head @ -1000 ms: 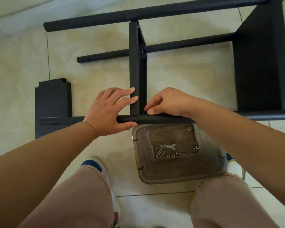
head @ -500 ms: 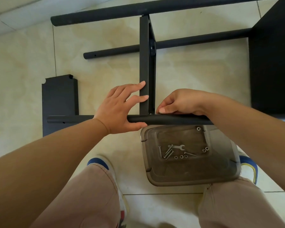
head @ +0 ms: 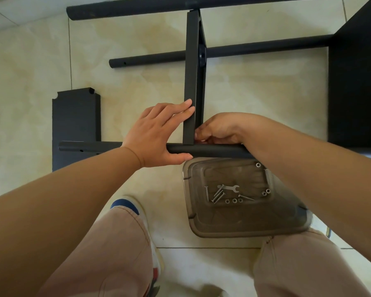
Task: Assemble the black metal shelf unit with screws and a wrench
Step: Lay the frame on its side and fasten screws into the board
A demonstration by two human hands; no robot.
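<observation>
Lower right, the clear plastic tray (head: 251, 229) holds silver screws (head: 217, 194), nuts and a small wrench (head: 229, 187); my left hand (head: 156, 136) braces the black metal shelf panel (head: 191, 86), fingers straight; my right hand (head: 220, 129) curls at the joint, fingertips hidden

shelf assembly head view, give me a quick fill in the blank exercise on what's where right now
1. The small wrench lies inside the clear plastic ____.
2. The left hand has its thumb under the near black ____.
3. The right hand works where the upright shelf panel meets the near ____.
4. A loose black panel lies flat on the tiled ____.

Missing words: tray; tube; tube; floor
</observation>
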